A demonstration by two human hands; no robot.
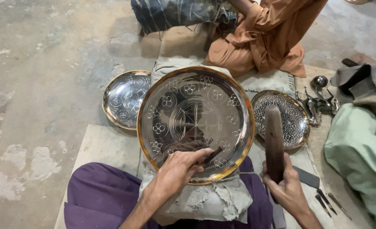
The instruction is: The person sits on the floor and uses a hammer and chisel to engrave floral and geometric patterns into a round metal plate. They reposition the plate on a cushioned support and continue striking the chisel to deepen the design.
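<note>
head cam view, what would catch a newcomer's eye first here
The big shiny round metal tray in the centre, engraved with flower shapes and gold-rimmed, propped on a grey cloth pad over the person's lap. The left hand presses a small chisel to its lower edge, while the right hand holds a dark wooden mallet upright beside it. Two smaller trays flank it: an engraved one to the left, a densely dotted one to the right.

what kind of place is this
Probably a floor-level metal engraving workshop. The left hand holds a thin chisel against a large shiny engraved metal plate, the right hand grips a dark wooden mallet, and spare small punches lie on the rough concrete floor.
</note>
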